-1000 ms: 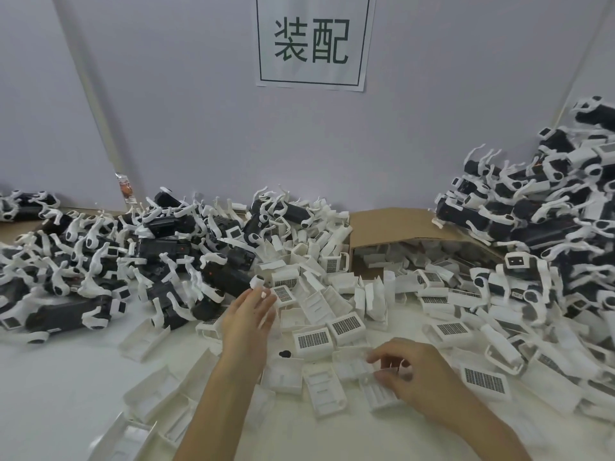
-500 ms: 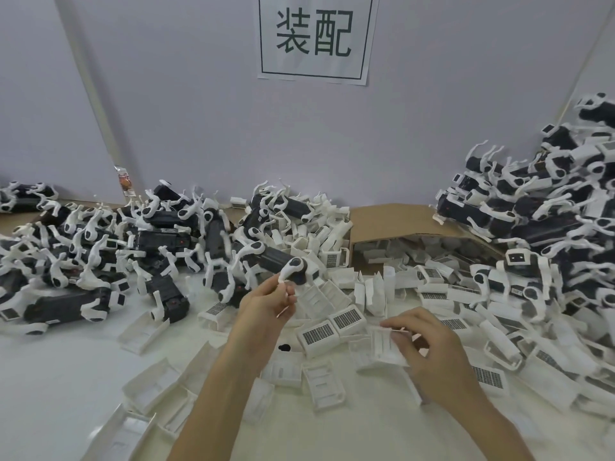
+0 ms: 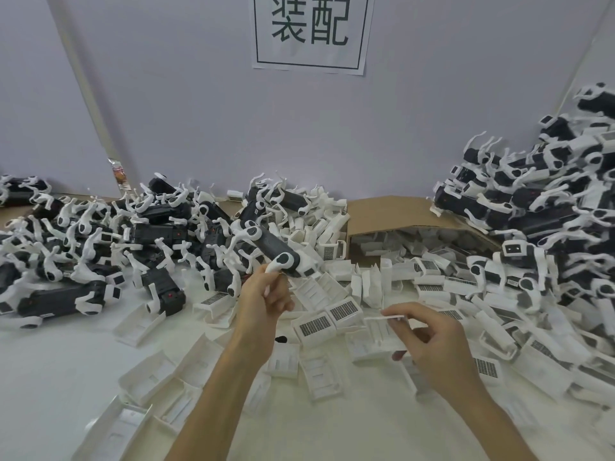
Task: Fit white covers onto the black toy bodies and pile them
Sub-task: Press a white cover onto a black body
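My left hand [image 3: 266, 299] pinches the white leg of a black toy body [image 3: 276, 249] and holds it lifted above the heap, tilted up to the left. My right hand [image 3: 429, 337] holds a white cover [image 3: 382, 331] by its edges, raised just over the loose covers [image 3: 312, 324] that lie on the white table. Uncovered black bodies with white legs [image 3: 100, 247] lie heaped at the left. Bodies with covers fitted [image 3: 539, 214] are piled high at the right.
A brown cardboard box [image 3: 392, 214] lies on its side at the back centre, spilling white covers. More covers [image 3: 159, 377] are scattered near my left forearm. A paper sign [image 3: 309, 31] hangs on the grey wall. A small black bit [image 3: 281, 338] lies on the table.
My left hand reached into the left heap, took a black body by its leg and lifted it. My right hand picked a white cover off the table and raised it.
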`<state>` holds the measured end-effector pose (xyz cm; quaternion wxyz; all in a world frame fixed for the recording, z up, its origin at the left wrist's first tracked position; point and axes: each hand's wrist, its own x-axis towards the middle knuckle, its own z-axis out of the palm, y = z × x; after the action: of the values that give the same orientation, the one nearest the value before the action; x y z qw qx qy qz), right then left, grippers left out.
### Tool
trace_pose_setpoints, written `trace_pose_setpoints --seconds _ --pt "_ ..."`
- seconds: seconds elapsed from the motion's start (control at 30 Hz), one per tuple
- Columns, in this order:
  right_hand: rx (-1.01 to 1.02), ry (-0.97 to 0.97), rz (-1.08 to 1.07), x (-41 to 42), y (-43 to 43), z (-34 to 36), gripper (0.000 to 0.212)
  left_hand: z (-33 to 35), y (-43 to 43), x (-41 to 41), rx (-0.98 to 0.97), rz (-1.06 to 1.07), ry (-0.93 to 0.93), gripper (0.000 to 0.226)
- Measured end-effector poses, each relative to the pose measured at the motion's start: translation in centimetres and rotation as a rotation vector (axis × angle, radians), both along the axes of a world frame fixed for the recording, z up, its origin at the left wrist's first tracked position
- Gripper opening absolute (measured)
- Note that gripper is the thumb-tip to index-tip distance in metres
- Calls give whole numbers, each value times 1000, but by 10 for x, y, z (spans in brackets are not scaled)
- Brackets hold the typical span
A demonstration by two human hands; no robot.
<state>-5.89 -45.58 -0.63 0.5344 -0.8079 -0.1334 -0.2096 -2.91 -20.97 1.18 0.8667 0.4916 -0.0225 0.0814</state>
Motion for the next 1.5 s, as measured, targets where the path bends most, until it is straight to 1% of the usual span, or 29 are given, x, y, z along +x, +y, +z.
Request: trace_pose_setpoints --seconds 0.13,0.2,0.37,0.4,0.5,0.57,0.6,0.63,0.67,0.7,0.83,0.9,0.97,1.03,1.1,1.17,1.2,1.3,1.5 --pt "94 36 19 0 1 0 41 3 5 -5 -118 -62 -27 34" --pt "103 39 56 -2 2 3 44 7 2 -9 -163 -116 -18 33" --pt "63 23 72 -1 2 4 50 10 -12 -20 -305 -344 47 9" --pt "60 16 71 -1 1 3 54 9 -15 -22 -338 -393 58 13" --pt "58 7 63 -2 2 3 69 11 -23 -26 -465 -504 102 39" --pt "70 -7 36 -1 3 1 69 9 -26 -25 -490 -506 135 58" --pt "77 -15 18 -1 3 1 66 9 -26 -24 -483 -505 143 58" --pt "78 -20 2 0 2 0 63 10 -26 -24 -459 -529 132 51" --pt "74 -26 -9 0 2 0 60 11 -26 -24 -420 -573 106 45" --pt "71 -35 -14 0 2 0 57 11 -25 -24 -379 -617 72 44" --pt "74 -81 -27 2 2 -1 59 7 -25 -25 -314 -665 31 49" --pt "60 -109 -54 3 1 -1 58 7 -27 -25 -237 -661 22 53" --pt "49 -143 -92 3 -1 -2 59 8 -30 -25 -174 -638 47 58" --pt "47 -189 -133 2 -1 -1 66 8 -33 -26 -122 -605 81 59" --pt "36 -246 -171 1 -2 -1 71 6 -37 -27 -8 -601 80 59" --pt "14 -296 -194 1 -3 -2 67 4 -41 -30 107 -596 72 61" --pt "9 -313 -196 2 -4 -3 64 3 -43 -30 137 -593 79 58" --pt "-43 -362 -146 2 -2 -3 59 1 -49 -31 188 -585 99 46" --pt "-153 -361 39 1 2 -3 69 -3 -49 -29 261 -548 101 51"
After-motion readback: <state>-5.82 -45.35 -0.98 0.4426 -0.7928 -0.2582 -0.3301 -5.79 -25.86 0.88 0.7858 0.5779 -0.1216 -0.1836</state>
